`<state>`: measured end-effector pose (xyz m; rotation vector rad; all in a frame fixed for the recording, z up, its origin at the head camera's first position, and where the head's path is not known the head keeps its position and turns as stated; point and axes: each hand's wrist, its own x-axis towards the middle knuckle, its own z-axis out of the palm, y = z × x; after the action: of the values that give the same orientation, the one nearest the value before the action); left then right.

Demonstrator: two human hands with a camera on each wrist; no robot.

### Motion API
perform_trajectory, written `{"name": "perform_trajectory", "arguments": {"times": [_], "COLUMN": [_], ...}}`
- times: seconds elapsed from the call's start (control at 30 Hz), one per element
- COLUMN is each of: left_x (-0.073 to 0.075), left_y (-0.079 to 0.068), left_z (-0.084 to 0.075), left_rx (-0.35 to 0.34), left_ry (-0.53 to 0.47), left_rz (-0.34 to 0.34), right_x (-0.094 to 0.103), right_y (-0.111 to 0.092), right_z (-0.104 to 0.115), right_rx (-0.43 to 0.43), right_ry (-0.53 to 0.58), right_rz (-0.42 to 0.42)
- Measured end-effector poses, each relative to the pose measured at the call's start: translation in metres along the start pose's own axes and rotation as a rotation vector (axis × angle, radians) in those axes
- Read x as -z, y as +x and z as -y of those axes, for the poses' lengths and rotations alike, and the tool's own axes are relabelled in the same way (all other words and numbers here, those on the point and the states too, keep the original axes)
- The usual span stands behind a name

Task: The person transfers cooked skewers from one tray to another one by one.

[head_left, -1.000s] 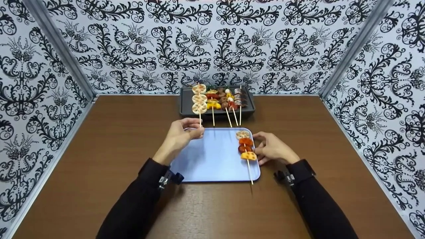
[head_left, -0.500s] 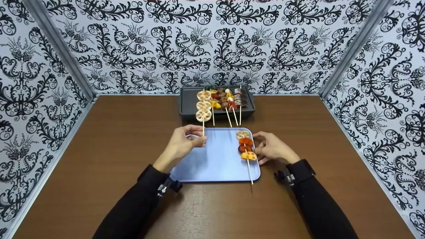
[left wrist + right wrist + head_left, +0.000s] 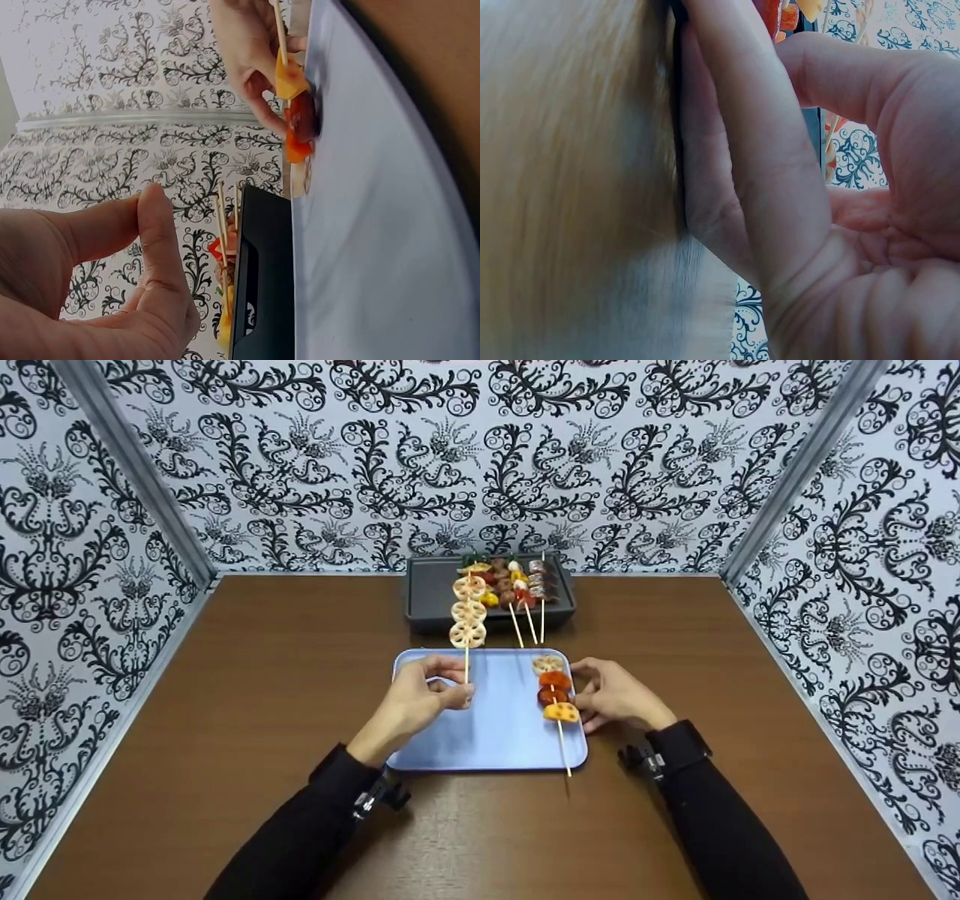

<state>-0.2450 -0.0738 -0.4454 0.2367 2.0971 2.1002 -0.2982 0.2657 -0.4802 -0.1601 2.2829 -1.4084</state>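
Observation:
My left hand [image 3: 421,699] pinches the bare stick end of a lotus root skewer [image 3: 468,633] between thumb and fingertips. The skewer stands up over the far left half of a light blue tray [image 3: 502,739], its three pale slices overlapping the grill. In the left wrist view, my left thumb and finger meet at the tips [image 3: 154,196]; the stick does not show there. My right hand [image 3: 621,694] grips the tray's right edge, some fingers low beside the table. Along that edge lies a mixed skewer [image 3: 555,681] with lotus, orange and reddish pieces, its stick overhanging the near rim.
Behind the tray sits a black grill pan [image 3: 435,611] with several skewers on its right half, such as meatballs [image 3: 507,598] and a silvery skewer [image 3: 537,585]. Their sticks jut towards the tray. Patterned walls [image 3: 480,472] enclose the brown table [image 3: 262,675].
My left hand has drawn the lotus root skewer towards me and slightly right, from over the grill to over the tray. The right hand stays in place.

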Motion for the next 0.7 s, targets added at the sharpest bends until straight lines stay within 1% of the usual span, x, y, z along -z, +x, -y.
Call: {"name": "perform_trajectory", "arguments": {"times": [0.13,0.3,0.47,0.7], "left_x": [-0.002,-0.006,-0.012,-0.017], "left_y": [-0.006,-0.013,-0.016,-0.021], "left_z": [0.003,0.005,0.007,0.011], "left_rx": [0.006,0.015,0.015,0.037], "left_ry": [0.001,-0.013,-0.008,0.025], "left_rz": [0.006,0.035,0.065,0.086], "right_x": [-0.001,-0.001,0.001,0.001], "right_y": [0.001,0.002,0.001,0.000], "right_z": [-0.001,-0.002,-0.002,-0.001], "right_rx": [0.013,0.039,0.042,0.027], "right_ry": [-0.004,-0.007,-0.006,-0.013], "right_rz": [0.010,0.028,0.024,0.022]}}
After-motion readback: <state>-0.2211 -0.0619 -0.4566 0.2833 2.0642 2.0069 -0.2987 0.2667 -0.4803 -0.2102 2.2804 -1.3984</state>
